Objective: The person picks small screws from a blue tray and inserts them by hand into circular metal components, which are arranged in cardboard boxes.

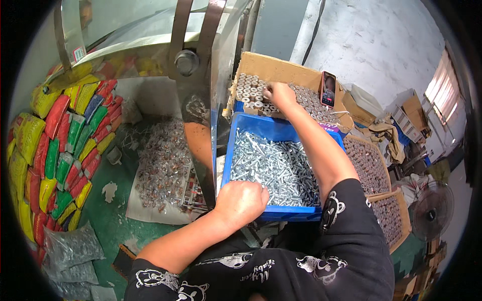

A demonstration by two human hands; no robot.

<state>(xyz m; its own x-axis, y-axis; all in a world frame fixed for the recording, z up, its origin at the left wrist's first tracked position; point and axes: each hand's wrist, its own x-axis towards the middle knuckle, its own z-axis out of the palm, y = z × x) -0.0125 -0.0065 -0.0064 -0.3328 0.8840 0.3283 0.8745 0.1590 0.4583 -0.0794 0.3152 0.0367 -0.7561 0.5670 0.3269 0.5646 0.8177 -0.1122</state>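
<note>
Left grip fisted over screws; right grip pinching among sleeves.

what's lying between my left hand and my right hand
In the head view, the blue bin heaped with silver screws lies between left hand and right hand.

One view only, from a fisheye camera on the person's head, looking steeply down and slightly forward. It sits close above the blue bin of bolts, with both forearms entering from the lower edge. Straight edges bow toward the dark round rim. The floor lies left, beyond the fingers.
</note>
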